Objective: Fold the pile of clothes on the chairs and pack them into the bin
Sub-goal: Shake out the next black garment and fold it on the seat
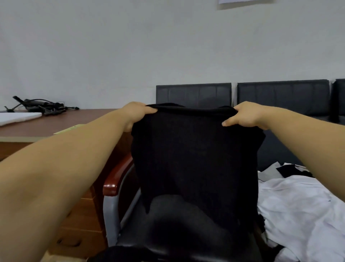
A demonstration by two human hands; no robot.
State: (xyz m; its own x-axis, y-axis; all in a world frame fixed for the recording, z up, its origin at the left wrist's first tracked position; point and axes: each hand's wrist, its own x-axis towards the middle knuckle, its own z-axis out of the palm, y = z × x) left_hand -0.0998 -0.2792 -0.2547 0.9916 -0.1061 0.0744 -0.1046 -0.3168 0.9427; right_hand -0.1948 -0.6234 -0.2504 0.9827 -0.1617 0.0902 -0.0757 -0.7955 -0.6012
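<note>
Premises: an office or meeting room. At left stands a red-brown wooden desk [61, 119] with drawer fronts [80, 222] below its top. At its far end lie a tangle of black cables and gear [41, 106] and a flat white sheet [16, 117]. Against the plain white wall [130, 46], 3 black padded chair backs [194, 94] stand in a row. The near office chair [177, 224] has a wooden armrest [113, 179] on a grey metal frame. A paper notice [244, 1] is fixed high on the wall.

Bare forearms are extending forward. The left hand [137, 114] and the right hand [244, 116] are pinching the top edge of a black knit garment [194, 159].
</note>
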